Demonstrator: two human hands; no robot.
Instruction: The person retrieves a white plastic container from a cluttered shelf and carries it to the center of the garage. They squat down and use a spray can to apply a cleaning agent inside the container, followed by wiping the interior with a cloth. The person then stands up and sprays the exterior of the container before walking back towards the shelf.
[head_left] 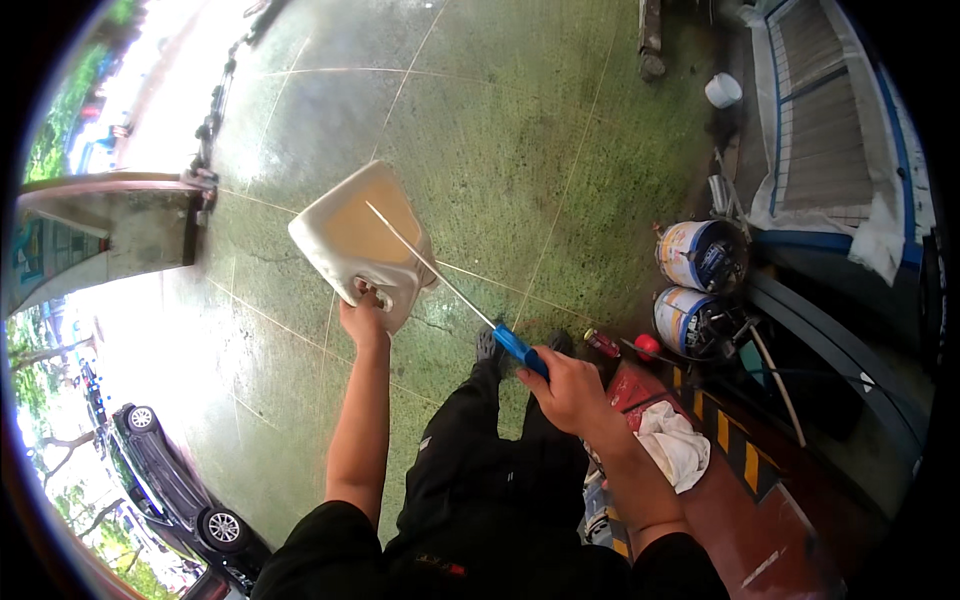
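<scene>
A whitish plastic jug (318,228) with a tan side panel hangs tilted in front of me, above the floor. The fingers of my left hand (366,312) are curled through the opening of its moulded handle. In my right hand (570,392) is a screwdriver (521,350) with a blue handle and a long, thin metal shaft. That shaft points up and to the left, and its tip overlaps the jug's tan side in this view. Whether the tip touches the jug, I cannot tell.
Two used paint buckets (683,254) (686,318) stand at the right. Near them are a small red ball-like object (647,346), a white rag (674,446) on a red surface, and yellow-black striped edging (752,462). A white container (723,90) lies farther off; a dark car (175,485) is at the left.
</scene>
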